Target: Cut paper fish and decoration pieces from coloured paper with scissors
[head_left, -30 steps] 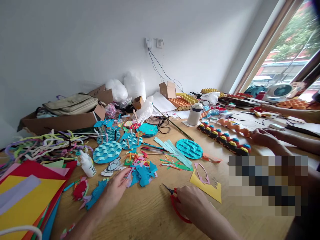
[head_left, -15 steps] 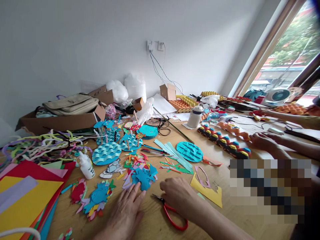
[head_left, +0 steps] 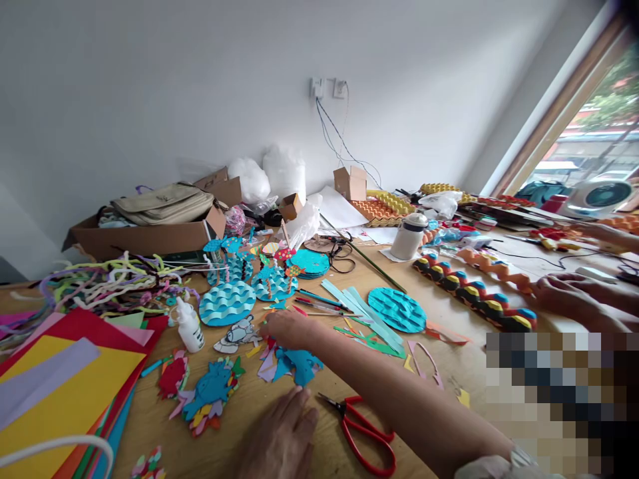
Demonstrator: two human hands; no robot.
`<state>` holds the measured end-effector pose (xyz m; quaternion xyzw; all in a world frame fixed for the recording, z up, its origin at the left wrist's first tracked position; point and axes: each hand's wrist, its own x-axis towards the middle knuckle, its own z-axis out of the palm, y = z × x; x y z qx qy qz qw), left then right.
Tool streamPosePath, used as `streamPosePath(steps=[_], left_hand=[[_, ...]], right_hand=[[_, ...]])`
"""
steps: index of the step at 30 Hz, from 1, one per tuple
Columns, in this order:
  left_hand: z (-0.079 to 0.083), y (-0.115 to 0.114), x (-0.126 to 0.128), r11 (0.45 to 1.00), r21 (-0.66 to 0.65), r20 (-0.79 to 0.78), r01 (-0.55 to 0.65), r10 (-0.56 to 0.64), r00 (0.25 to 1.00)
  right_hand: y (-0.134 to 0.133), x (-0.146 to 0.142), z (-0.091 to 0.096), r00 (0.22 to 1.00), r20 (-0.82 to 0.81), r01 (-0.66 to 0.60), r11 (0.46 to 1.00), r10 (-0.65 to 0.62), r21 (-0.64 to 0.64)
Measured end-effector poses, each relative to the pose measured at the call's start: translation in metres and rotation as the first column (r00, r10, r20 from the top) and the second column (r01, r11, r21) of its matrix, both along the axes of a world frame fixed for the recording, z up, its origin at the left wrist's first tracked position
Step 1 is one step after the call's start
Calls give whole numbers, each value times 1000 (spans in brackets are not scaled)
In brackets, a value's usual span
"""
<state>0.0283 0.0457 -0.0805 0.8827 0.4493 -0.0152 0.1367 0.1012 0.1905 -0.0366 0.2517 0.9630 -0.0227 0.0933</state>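
My right hand [head_left: 288, 329] reaches forward across the wooden table [head_left: 259, 412], its fingers curled down into a pile of coloured paper scraps [head_left: 292, 361]; what they grip, if anything, is hidden. My left hand [head_left: 282, 439] rests flat on the table near the front edge, fingers stretched out, holding nothing. Red-handled scissors [head_left: 362, 432] lie on the table just right of my left hand, under my right forearm. A blue paper fish [head_left: 210, 391] with coloured fins lies left of my left hand.
Stacked coloured sheets [head_left: 54, 386] at the left, a glue bottle [head_left: 190, 326], blue wavy paper discs [head_left: 227, 303], pipe cleaners [head_left: 100, 286], a cardboard box with a bag [head_left: 150, 229]. Another person's hands [head_left: 569, 299] rest at the right by a chain of coloured cups [head_left: 474, 296].
My right hand left the scissors lying on the table and reached forward into the scrap pile. My left hand drew back toward the front edge. The view shifted left.
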Motion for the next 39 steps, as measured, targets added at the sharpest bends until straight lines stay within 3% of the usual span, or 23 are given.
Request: streamPosePath(steps=[5, 9, 13, 17, 21, 24, 27, 39], left_hand=[[-6, 9, 0, 995, 19, 45, -97, 96, 994], [-14, 12, 0, 994, -14, 74, -109, 109, 991], [-21, 11, -3, 989, 43, 119, -140, 134, 984], [-9, 24, -15, 923, 147, 151, -354, 333, 931], [13, 58, -35, 876, 170, 123, -451, 435, 892], [17, 81, -44, 876, 171, 98, -450, 440, 893], [11, 95, -43, 890, 154, 82, -430, 422, 903], [2, 110, -42, 907, 103, 82, -409, 402, 912]], right_hand=[[6, -2, -4, 999, 37, -21, 1000, 22, -23], [7, -3, -2, 998, 51, -31, 999, 33, -36], [6, 0, 4, 999, 38, 32, 999, -31, -32], [4, 5, 7, 993, 29, 116, 993, -116, -7], [5, 18, 2, 972, -31, 236, 971, -235, 43], [4, 31, -8, 954, -49, 299, 953, -297, 41], [1, 39, -19, 939, -61, 340, 940, -338, 20], [-4, 50, -36, 886, -165, 429, 901, -434, -68]])
